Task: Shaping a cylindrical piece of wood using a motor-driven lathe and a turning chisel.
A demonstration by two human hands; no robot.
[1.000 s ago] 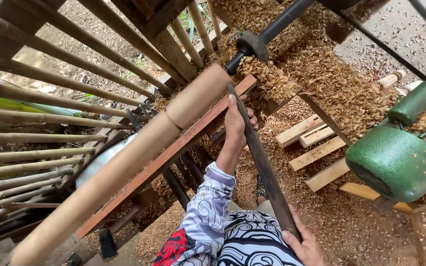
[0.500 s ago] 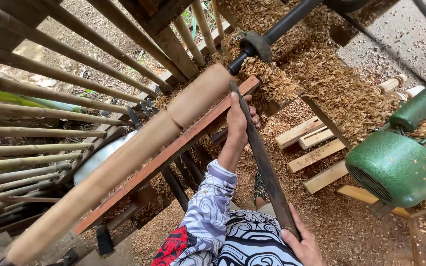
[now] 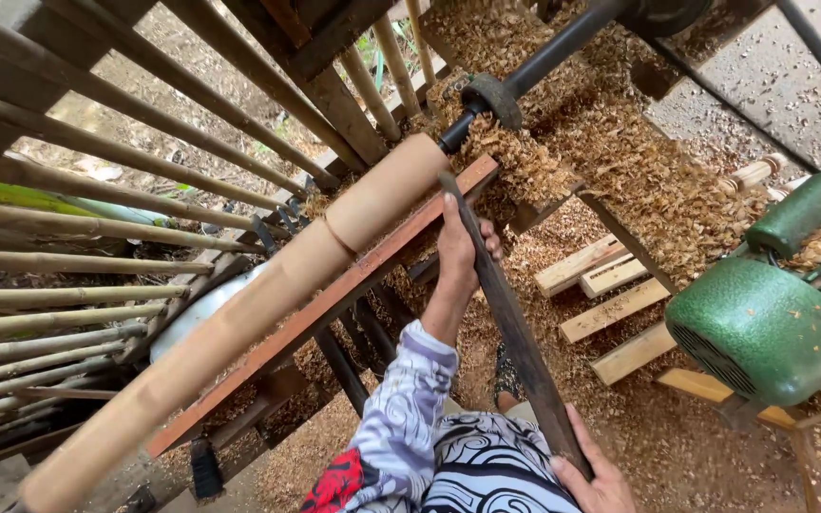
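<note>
Wood shavings cover the floor around a lathe. At 12 o'clock the left hand presses the long chisel onto the tool rest, fingers wrapped, steadying it against the wooden cylinder. At 5 o'clock the right hand grips its handle end.

We gripped a long dark metal chisel with left hand and right hand beside a pale cylindrical bamboo pole on the lathe.
</note>
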